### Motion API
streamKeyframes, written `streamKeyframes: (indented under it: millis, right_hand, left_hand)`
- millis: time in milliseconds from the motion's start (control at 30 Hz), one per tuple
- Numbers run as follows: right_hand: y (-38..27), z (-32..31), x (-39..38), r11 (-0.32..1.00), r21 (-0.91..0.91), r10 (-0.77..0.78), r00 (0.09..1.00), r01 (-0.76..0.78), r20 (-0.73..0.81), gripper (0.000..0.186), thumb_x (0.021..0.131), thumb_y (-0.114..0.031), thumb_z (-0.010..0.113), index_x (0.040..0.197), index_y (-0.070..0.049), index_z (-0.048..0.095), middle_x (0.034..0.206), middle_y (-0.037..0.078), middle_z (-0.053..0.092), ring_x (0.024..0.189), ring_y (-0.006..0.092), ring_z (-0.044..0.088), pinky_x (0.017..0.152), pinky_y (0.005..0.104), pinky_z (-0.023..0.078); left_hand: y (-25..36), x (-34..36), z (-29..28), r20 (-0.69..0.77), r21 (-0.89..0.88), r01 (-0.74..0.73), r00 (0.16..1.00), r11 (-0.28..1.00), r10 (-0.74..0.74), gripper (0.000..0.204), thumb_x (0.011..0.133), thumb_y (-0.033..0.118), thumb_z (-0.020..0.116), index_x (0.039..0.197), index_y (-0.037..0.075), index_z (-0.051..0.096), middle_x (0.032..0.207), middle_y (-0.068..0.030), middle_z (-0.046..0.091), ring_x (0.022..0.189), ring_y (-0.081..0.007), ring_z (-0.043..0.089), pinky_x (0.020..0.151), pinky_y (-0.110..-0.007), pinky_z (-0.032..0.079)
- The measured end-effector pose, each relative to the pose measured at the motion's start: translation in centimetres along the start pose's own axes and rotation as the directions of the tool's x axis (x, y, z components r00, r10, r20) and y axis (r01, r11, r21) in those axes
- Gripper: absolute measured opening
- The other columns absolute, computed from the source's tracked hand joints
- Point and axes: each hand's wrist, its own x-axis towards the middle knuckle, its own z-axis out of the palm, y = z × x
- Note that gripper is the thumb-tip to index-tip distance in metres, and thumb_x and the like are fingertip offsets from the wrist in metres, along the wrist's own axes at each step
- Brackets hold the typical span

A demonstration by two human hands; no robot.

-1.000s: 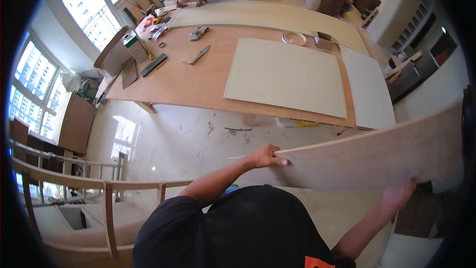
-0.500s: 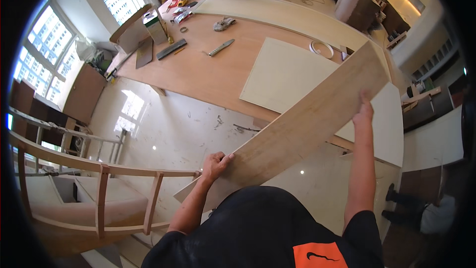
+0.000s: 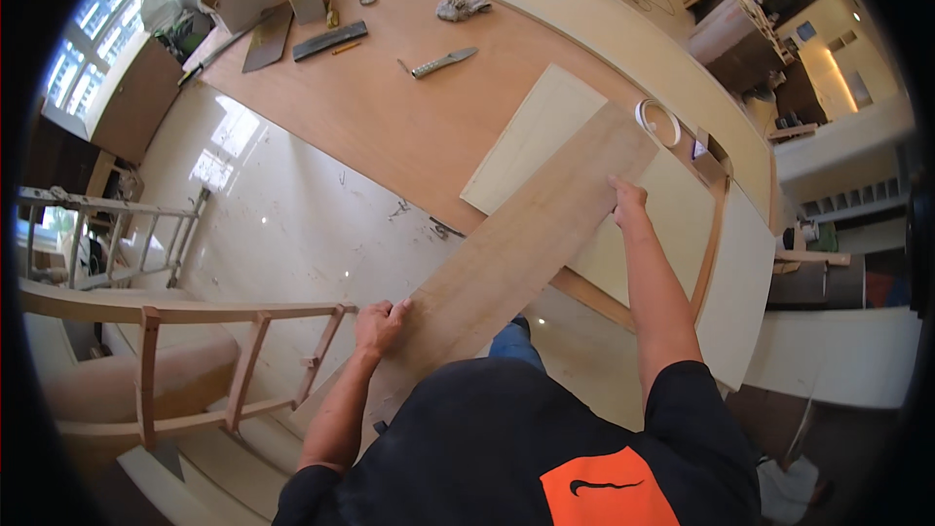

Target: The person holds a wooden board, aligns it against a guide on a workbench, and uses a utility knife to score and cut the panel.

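A long, narrow wooden board [image 3: 516, 244] slants across in front of me, its far end over a cream panel [image 3: 672, 234] on the workbench. Whether the board touches that panel I cannot tell. My left hand [image 3: 382, 324] grips its left edge near my body, thumb on top. On the right edge, toward the far end, my right hand [image 3: 629, 200] has hold of it, most fingers hidden underneath. The board's near end runs down past my left forearm beside a curved wooden frame [image 3: 256, 351].
The brown workbench top [image 3: 360, 117] carries a utility knife [image 3: 443, 62], a crumpled rag [image 3: 463, 7], a dark flat bar [image 3: 330, 41] and a roll of white banding [image 3: 657, 124]. A metal ladder-like stand [image 3: 127, 234] is at left. A white panel [image 3: 745, 282] lies at right.
The board's far end has come down and left over the cream panel, both hands moving with it. My view has shifted, and a blue-clad leg now shows below the board.
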Motion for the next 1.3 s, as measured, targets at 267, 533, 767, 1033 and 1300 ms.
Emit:
streamKeyframes:
  millis: [267, 533, 767, 1033, 1300]
  right_hand:
    - [0.1, 4.5, 13.4, 0.986, -0.166, -0.008, 0.999, 0.014, 0.034, 0.084, 0.077, -0.007, 0.087, 0.143, 0.016, 0.042, 0.143, 0.028, 0.055, 0.130, 0.0355, 0.055, 0.114, 0.0446, 0.040]
    - [-1.8, 6.1, 17.3, 0.989, -0.150, -0.015, 1.000, 0.013, -0.013, 0.072, 0.079, -0.005, 0.085, 0.138, 0.017, 0.050, 0.131, 0.026, 0.063, 0.120, 0.0314, 0.062, 0.105, 0.0444, 0.047]
    - [-3.5, 8.8, 16.7, 0.680, -0.635, -0.329, 0.927, 0.366, 0.182, 0.070, 0.088, -0.033, 0.077, 0.139, 0.011, 0.056, 0.122, 0.025, 0.070, 0.122, 0.0376, 0.064, 0.104, 0.0465, 0.049]
    - [1.1, 11.8, 14.7, 0.074, -0.891, -0.602, 0.733, 0.447, 0.318, 0.077, 0.100, -0.052, 0.054, 0.149, 0.008, 0.046, 0.158, 0.032, 0.036, 0.147, 0.0450, 0.036, 0.118, 0.0510, 0.035]
    - [0.8, 11.5, 15.8, 0.120, -0.831, -0.597, 0.708, 0.543, 0.377, 0.078, 0.101, -0.051, 0.054, 0.149, 0.010, 0.045, 0.156, 0.034, 0.038, 0.145, 0.0470, 0.037, 0.121, 0.0482, 0.030]
  left_hand:
    - [8.8, 1.3, 6.3, -0.215, -0.016, 0.070, 0.974, 0.997, -0.072, 0.061, 0.092, 0.054, 0.067, 0.070, -0.003, 0.066, 0.062, -0.0254, 0.058, 0.057, -0.0424, 0.056, 0.058, -0.048, 0.045]
    - [12.6, 2.1, 9.2, -0.158, -0.139, 0.153, 0.972, 0.978, -0.174, 0.056, 0.093, 0.048, 0.070, 0.070, -0.003, 0.063, 0.062, -0.0265, 0.054, 0.051, -0.0334, 0.051, 0.054, -0.045, 0.043]
    - [11.8, 4.6, 9.4, -0.065, -0.087, 0.217, 0.973, 0.972, -0.223, 0.059, 0.093, 0.057, 0.065, 0.077, 0.000, 0.070, 0.071, -0.0249, 0.065, 0.068, -0.0437, 0.066, 0.064, -0.049, 0.051]
    - [12.3, 4.8, 8.5, -0.052, -0.084, 0.260, 0.963, 0.962, -0.265, 0.058, 0.091, 0.055, 0.068, 0.076, -0.001, 0.070, 0.069, -0.0239, 0.065, 0.066, -0.0418, 0.065, 0.065, -0.048, 0.051]
    - [12.5, 5.5, 8.4, -0.004, -0.134, 0.287, 0.957, 0.948, -0.290, 0.058, 0.090, 0.053, 0.070, 0.072, -0.001, 0.067, 0.066, -0.0236, 0.063, 0.064, -0.0415, 0.063, 0.062, -0.048, 0.050]
